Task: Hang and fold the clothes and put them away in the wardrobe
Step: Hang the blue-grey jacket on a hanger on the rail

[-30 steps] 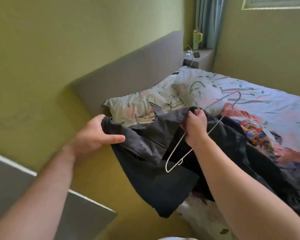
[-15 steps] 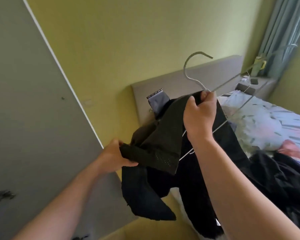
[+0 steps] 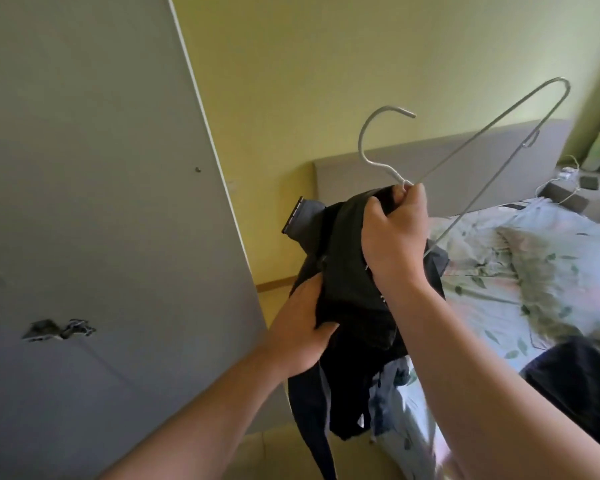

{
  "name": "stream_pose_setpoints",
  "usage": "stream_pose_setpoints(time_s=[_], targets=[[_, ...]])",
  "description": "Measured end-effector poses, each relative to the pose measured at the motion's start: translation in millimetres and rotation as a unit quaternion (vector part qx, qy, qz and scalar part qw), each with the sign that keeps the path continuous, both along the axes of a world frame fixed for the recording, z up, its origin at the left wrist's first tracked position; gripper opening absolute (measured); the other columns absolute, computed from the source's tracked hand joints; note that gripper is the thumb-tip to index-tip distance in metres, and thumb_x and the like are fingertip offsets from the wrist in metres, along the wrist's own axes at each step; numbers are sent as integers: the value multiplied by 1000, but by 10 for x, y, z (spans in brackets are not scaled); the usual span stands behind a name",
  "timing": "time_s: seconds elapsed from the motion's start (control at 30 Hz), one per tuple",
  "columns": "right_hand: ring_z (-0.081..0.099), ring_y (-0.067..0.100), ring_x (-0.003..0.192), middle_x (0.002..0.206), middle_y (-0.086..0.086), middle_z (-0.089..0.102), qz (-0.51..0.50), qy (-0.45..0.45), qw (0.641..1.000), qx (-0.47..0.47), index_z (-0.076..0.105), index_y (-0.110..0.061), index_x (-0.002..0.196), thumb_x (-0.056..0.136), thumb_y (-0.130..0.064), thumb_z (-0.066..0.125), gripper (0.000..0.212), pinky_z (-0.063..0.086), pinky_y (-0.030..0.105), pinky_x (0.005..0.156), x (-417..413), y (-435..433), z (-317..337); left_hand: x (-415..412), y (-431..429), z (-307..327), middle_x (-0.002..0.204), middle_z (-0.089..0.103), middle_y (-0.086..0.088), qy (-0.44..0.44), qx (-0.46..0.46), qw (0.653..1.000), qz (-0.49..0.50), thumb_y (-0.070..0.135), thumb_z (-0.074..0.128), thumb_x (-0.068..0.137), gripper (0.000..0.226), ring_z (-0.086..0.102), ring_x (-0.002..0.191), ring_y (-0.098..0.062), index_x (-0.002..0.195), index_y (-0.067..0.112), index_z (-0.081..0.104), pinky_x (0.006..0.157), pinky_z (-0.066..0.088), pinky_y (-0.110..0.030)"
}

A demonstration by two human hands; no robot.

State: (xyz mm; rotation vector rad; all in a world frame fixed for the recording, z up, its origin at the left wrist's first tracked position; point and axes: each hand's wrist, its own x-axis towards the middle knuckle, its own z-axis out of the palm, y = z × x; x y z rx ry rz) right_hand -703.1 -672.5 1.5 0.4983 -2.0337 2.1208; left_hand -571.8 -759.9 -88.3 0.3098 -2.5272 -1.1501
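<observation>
Head view, single camera; places are given relative to the wire hanger (image 3: pixel 361 142).

Right hand (image 3: pixel 394 237) is clenched round the hanger's neck, directly under the hook, and pinches the top fold of a dark garment (image 3: pixel 347 271) against it. Judgement: gripping both at one point stops the cloth sliding along the wire while it is arranged. Hook points up and left. The hanger's triangular frame juts up and right of the hand and is bare, so the cloth is bunched at the neck and not spread over the shoulders.

Left hand (image 3: pixel 300 327), below and left of the hanger, has its fingers curled round a lower fold of the garment. Judgement: it steadies or draws the fabric down so it can be fed onto the frame. The rest hangs slack below both hands.

Materials: the hanger is thin, pale, rigid wire. The garment is matte black and limp, with a grey lining flap sticking out left of the neck; its kind cannot be told.

Surroundings: a flat grey wardrobe door (image 3: pixel 84 202) is left of the hanger, not yet reached. A padded grey headboard (image 3: pixel 343 181) is behind it. A leaf-print pillow (image 3: pixel 551 265) and more dark clothing (image 3: pixel 586 382) lie below and right of it.
</observation>
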Motion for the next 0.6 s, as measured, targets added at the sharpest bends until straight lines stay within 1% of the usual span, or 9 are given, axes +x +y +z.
stream_pose_setpoints(time_s=[0.07,0.1,0.23,0.33,0.4,0.47,0.53,0.57,0.6], targets=[[40,-4,57,74,-11,40,-2,-15,1000,0,34,-28,80,86,-17,54,24,37,27,62,-54,38,-50,-1,-21,-24,107,63,23,-5,10,999,34,8,54,94,41,61,110,-6,127,31,57,83,43,-10],[39,-2,57,74,-11,40,-5,-23,1000,2,34,-28,79,86,-18,54,23,37,28,62,-85,65,-78,3,-43,-23,101,65,22,4,29,998,57,2,50,92,40,63,103,-5,120,28,62,81,44,-14],[40,11,65,74,-9,41,-6,-43,999,18,34,-29,78,84,-19,54,23,39,32,63,-173,180,-213,32,-184,20,104,75,8,53,185,974,119,-10,46,92,53,69,104,-9,108,35,69,90,53,-26],[41,10,66,76,-8,43,-16,-63,998,26,35,-26,79,83,-20,55,21,40,31,65,-226,259,-315,41,-249,68,97,75,13,70,179,975,116,-15,44,93,62,68,96,-4,95,40,74,83,51,-18],[40,3,60,75,-9,43,-16,-82,996,27,36,-26,79,83,-20,57,22,39,28,62,-248,307,-384,42,-258,119,91,74,12,92,224,964,113,-12,50,91,51,66,92,-7,93,32,75,82,49,-19],[40,-1,56,75,-9,43,-11,-96,995,25,36,-26,80,82,-20,58,23,38,27,61,-255,349,-451,41,-260,183,97,74,6,67,254,962,66,9,67,82,23,68,95,-12,99,25,71,86,51,-29],[44,3,63,77,-6,44,-9,-101,995,25,37,-25,81,84,-19,58,22,42,31,65,-259,393,-502,47,-262,267,108,72,15,-19,133,991,2,32,83,66,47,69,101,-4,108,42,65,85,53,-24],[46,6,66,79,-4,45,-5,-104,994,27,37,-24,82,85,-18,58,22,43,32,67,-260,416,-518,27,-245,292,108,71,21,-46,48,998,1,38,87,63,52,67,101,0,107,51,62,83,53,-19],[48,4,64,79,-4,46,-1,-107,994,30,38,-24,82,86,-17,58,22,43,31,66,-262,436,-535,4,-212,308,105,71,23,-49,-3,999,17,39,89,65,47,67,99,1,102,53,63,83,54,-20]])
